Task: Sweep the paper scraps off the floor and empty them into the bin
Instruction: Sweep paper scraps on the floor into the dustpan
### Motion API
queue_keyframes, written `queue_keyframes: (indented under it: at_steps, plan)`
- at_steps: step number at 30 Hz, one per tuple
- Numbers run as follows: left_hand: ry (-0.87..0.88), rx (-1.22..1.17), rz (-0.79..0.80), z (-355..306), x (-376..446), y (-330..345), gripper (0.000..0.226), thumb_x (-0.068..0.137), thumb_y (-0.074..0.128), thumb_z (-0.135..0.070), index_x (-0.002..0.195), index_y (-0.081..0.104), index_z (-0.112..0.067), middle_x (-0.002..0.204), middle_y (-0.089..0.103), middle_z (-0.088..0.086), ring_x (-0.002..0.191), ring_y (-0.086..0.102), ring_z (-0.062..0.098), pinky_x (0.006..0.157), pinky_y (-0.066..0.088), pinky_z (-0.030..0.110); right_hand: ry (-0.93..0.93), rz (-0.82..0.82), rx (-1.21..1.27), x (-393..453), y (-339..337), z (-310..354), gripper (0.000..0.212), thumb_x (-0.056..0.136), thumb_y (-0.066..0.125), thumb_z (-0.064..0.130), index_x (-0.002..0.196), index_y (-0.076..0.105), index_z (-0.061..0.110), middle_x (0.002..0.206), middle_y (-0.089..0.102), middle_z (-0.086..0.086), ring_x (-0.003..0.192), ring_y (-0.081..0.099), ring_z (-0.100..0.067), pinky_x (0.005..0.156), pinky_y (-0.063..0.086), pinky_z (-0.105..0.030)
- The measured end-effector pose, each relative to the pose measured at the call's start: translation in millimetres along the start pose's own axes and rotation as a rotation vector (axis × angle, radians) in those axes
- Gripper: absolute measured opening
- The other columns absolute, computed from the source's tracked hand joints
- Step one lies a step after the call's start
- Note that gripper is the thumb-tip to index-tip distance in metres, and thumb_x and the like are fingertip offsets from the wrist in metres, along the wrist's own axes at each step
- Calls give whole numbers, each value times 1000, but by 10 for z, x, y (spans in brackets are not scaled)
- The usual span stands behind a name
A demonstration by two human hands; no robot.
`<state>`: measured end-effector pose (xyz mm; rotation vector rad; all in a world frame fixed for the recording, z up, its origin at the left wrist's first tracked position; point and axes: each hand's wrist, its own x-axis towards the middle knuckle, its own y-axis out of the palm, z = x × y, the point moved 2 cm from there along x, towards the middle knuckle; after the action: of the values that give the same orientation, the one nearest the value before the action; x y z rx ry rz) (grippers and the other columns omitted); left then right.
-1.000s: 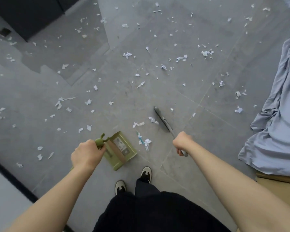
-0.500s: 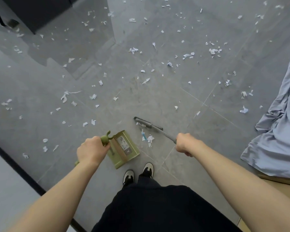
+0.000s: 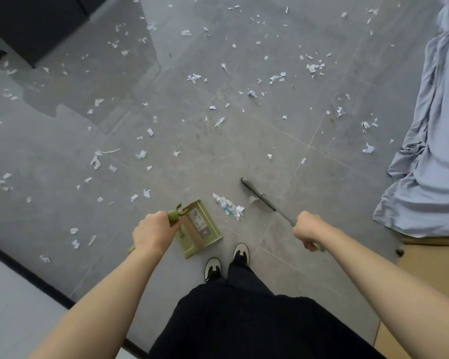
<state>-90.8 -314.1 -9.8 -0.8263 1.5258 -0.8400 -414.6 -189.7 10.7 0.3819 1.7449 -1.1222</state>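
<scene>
While our left hand (image 3: pixel 154 235) curls its fingers round the green handle of the dustpan (image 3: pixel 201 229), our right hand (image 3: pixel 307 233) is closed tight on the grey handle of the broom (image 3: pixel 261 198), so both hands are fully wrapped with nothing loose between the fingers. We see the dustpan's open tray resting on the grey tiled floor (image 3: pixel 218 151) just beside our left knuckles, its mouth turned toward a small heap of paper scraps (image 3: pixel 228 205) that lies between the pan and the broom's head, close to both but apart from either hand. The broom runs from our right fist forward and to the left, its dark far end low near the floor; we cannot tell whether the bristles touch the tiles, since the head shows only as a thin dark bar. Many more scraps lie scattered well away across the floor ahead and to the left. Our fingertips are hidden under both fists, and the lower end of the dustpan handle is covered by our left wrist. Our shoes (image 3: pixel 227 261) stand just behind the pan. A crumpled blue cloth (image 3: pixel 430 156) is cut off at the right edge, and a dark cabinet (image 3: pixel 36 24) is cut off at the upper left.
</scene>
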Motion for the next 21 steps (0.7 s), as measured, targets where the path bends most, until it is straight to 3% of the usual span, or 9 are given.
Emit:
queue_keyframes:
  at_steps: [3, 7, 9, 10, 11, 13, 16, 21]
  plan:
    - [19, -21, -9, 94, 31, 20, 45, 90, 57, -56, 85, 60, -12, 77, 56, 6, 72, 56, 31, 61, 48, 34, 46, 78, 153, -50, 232, 27, 34, 89, 37, 0, 62, 57, -2, 67, 64, -17, 46, 54, -24, 43, 41, -21]
    - [19, -45, -16, 176, 77, 40, 42, 89, 60, -54, 91, 65, -13, 82, 62, 9, 80, 62, 36, 61, 49, 35, 96, 129, 408, -22, 576, 88, 22, 89, 33, -3, 93, 55, -6, 63, 51, -17, 42, 37, -16, 44, 28, -20]
    - [13, -57, -22, 198, 84, 57, 41, 89, 61, -53, 93, 66, -12, 87, 65, 12, 82, 63, 37, 62, 48, 34, 54, 153, 385, -11, 703, 132, 41, 86, 30, -3, 120, 54, -1, 67, 50, -16, 45, 36, -17, 46, 27, -22]
    - [10, -57, -22, 209, 86, 64, 42, 89, 61, -52, 93, 65, -11, 88, 66, 13, 83, 63, 37, 62, 47, 34, 28, 174, 371, -23, 756, 166, 44, 86, 30, -2, 124, 53, 1, 70, 50, -16, 47, 37, -19, 48, 28, -25]
    - [7, -60, -22, 220, 91, 73, 42, 90, 61, -51, 93, 65, -10, 89, 66, 13, 83, 63, 38, 63, 47, 34, 3, 196, 353, -41, 793, 194, 45, 86, 30, -2, 125, 53, 4, 71, 51, -17, 51, 39, -22, 51, 31, -29]
    - [0, -62, -21, 241, 103, 88, 42, 90, 60, -51, 92, 65, -9, 88, 65, 14, 84, 63, 38, 64, 48, 35, -48, 239, 291, -91, 840, 236, 43, 85, 32, 0, 120, 57, -5, 70, 55, -20, 58, 44, -28, 56, 36, -34]
    - [1, -64, -20, 264, 106, 99, 44, 90, 60, -53, 93, 65, -9, 87, 65, 14, 84, 62, 38, 64, 48, 36, -109, 276, 229, -251, 871, 289, 39, 88, 39, 3, 120, 58, -7, 69, 60, -23, 51, 49, -27, 52, 43, -32]
    - [-3, -70, -13, 294, 74, 99, 44, 90, 60, -53, 94, 65, -9, 85, 63, 12, 83, 62, 37, 64, 49, 36, -164, 300, 285, -534, 797, 337, 49, 92, 38, -1, 140, 46, 4, 62, 44, -10, 39, 40, -17, 42, 29, -22]
